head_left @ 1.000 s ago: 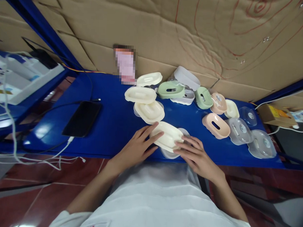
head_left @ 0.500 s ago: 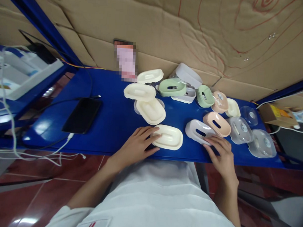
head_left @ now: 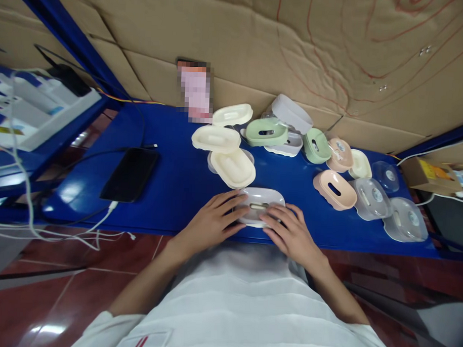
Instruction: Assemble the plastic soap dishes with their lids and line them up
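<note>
In front of my body, a lilac oval soap box with a slotted middle lies at the table's front edge, over a cream tray that is now almost wholly hidden. My left hand grips its left end, fingers bent over the rim. My right hand holds the right end, its fingertips reaching over the slot, through which a cream strip shows. Up and left of my hands, several cream trays overlap. A peach soap box stands to the right, apart from my right hand.
Green soap boxes and a lilac one are stacked at the back. Clear lids lie on the right. A black phone with a white cable is on the left. Another phone leans on the cardboard wall.
My right hand has brought the lilac soap box left from beside the peach one and onto the cream tray. My left hand has stayed nearly in place.
</note>
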A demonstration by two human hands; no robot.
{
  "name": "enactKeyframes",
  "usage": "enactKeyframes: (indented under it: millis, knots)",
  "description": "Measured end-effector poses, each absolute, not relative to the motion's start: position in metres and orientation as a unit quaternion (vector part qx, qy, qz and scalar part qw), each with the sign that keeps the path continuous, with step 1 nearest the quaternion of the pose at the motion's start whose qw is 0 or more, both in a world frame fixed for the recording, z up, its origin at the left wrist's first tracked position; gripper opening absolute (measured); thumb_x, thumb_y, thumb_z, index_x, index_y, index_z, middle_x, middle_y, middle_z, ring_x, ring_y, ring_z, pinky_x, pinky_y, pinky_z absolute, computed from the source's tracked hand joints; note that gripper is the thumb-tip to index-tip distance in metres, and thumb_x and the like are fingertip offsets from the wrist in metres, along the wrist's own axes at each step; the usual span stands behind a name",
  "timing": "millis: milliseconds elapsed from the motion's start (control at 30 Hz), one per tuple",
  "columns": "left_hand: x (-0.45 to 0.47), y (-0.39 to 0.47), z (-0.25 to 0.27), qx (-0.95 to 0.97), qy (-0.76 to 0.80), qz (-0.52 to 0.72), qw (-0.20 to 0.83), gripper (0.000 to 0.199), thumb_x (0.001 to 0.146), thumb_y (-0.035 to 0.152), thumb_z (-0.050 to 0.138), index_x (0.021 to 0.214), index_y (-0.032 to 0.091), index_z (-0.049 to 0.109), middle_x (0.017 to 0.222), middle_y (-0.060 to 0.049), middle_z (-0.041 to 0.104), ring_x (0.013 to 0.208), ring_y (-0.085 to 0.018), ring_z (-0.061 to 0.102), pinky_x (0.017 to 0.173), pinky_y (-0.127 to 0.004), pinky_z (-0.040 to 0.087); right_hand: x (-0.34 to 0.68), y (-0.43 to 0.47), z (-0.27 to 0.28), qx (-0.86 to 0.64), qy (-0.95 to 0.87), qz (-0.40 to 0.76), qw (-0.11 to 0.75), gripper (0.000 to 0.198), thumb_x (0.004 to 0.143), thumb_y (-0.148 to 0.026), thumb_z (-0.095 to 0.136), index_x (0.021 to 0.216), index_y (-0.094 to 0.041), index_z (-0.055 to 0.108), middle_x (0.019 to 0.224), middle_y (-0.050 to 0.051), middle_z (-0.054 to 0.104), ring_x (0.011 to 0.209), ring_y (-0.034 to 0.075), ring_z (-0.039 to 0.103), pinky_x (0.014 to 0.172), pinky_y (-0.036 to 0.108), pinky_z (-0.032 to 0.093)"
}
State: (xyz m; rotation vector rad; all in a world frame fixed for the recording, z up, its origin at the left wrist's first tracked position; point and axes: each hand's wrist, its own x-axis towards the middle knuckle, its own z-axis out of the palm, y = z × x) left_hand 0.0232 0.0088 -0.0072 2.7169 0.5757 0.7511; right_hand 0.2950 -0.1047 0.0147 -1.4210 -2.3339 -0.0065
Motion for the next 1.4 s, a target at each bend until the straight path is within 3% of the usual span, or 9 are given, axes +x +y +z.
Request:
enactKeyframes:
  millis: [233,400,533,700,833,933,1100,1233,1400]
  knots:
    - [0.025,0.009,-0.008,0.942,0.181,0.258,0.114,0.035,0.107,0.032,0.065,0.141,0.024,0.066,0.155,-0.009,0.065,0.152,-0.030,0.053,0.119,-0.051,0.055,0.293,-0.115,0.005,-0.514,-0.836,-0.018,0.191,0.047,0.107,-0.011,0.056,0.151,-0.028,0.060,0.148,0.007,0.071,0.148,0.024,0.058,0.125,0.052,0.038]
    - [0.025,0.009,-0.004,0.941,0.185,0.251,0.135,0.035,0.107,0.032,0.065,0.141,0.025,0.067,0.155,-0.009,0.064,0.152,-0.029,0.053,0.120,-0.050,0.054,0.365,-0.101,0.038,-0.591,-0.770,-0.084,0.225,0.043,0.108,-0.022,0.056,0.150,-0.031,0.063,0.146,0.009,0.071,0.145,0.030,0.060,0.122,0.056,0.042]
    - [0.025,0.009,-0.004,0.939,0.187,0.246,0.151,0.034,0.107,0.032,0.064,0.141,0.027,0.067,0.156,-0.008,0.063,0.153,-0.029,0.052,0.121,-0.052,0.053,0.466,-0.064,0.069,-0.717,-0.653,-0.136,0.203,0.041,0.110,-0.034,0.056,0.148,-0.020,0.064,0.148,0.017,0.068,0.143,0.033,0.061,0.121,0.053,0.042]
    - [0.025,0.010,-0.003,0.937,0.187,0.243,0.165,0.034,0.107,0.032,0.065,0.140,0.027,0.066,0.157,-0.009,0.061,0.153,-0.030,0.051,0.121,-0.054,0.054,0.533,0.010,0.079,-0.784,-0.612,0.009,0.103,0.081,0.094,-0.048,0.079,0.155,-0.002,0.053,0.164,0.034,0.045,0.156,0.038,0.044,0.119,0.050,0.039]
    - [0.023,0.009,-0.003,0.928,0.192,0.249,0.198,0.035,0.106,0.031,0.066,0.141,0.025,0.066,0.162,-0.012,0.055,0.154,-0.030,0.051,0.123,-0.052,0.054,0.534,0.041,0.083,-0.786,-0.601,0.099,0.111,0.078,0.097,-0.054,0.068,0.150,0.002,0.058,0.151,0.030,0.061,0.142,0.031,0.060,0.111,0.041,0.044]
    - [0.021,0.006,-0.003,0.916,0.211,0.251,0.229,0.035,0.107,0.033,0.065,0.141,0.027,0.067,0.169,-0.013,0.045,0.152,-0.029,0.054,0.121,-0.049,0.056,0.526,0.031,0.089,-0.761,-0.631,0.052,0.139,0.073,0.100,-0.054,0.066,0.149,-0.001,0.061,0.145,0.026,0.067,0.136,0.027,0.065,0.108,0.038,0.046]
    - [0.019,0.005,-0.003,0.896,0.244,0.227,0.293,0.049,0.105,0.038,0.069,0.152,0.031,0.057,0.173,-0.011,0.040,0.153,-0.029,0.054,0.125,-0.048,0.052,0.470,-0.040,0.079,-0.677,-0.698,-0.075,0.219,0.067,0.096,-0.046,0.080,0.154,-0.017,0.062,0.157,0.023,0.059,0.147,0.034,0.057,0.123,0.049,0.043]
    - [0.019,0.005,0.001,0.866,0.295,0.194,0.355,0.084,0.100,0.045,0.075,0.170,0.033,0.030,0.174,-0.010,0.043,0.158,-0.029,0.048,0.131,-0.048,0.045,0.389,-0.096,0.051,-0.606,-0.757,-0.010,0.243,0.068,0.099,-0.045,0.077,0.162,-0.033,0.053,0.168,0.014,0.048,0.152,0.035,0.051,0.123,0.058,0.048]
    - [0.020,0.005,0.002,0.859,0.307,0.171,0.372,0.090,0.100,0.050,0.074,0.173,0.035,0.023,0.176,-0.008,0.040,0.160,-0.031,0.045,0.133,-0.049,0.040,0.329,-0.111,0.025,-0.547,-0.801,0.060,0.236,0.072,0.105,-0.042,0.067,0.170,-0.039,0.037,0.168,0.013,0.046,0.151,0.035,0.050,0.121,0.060,0.050]
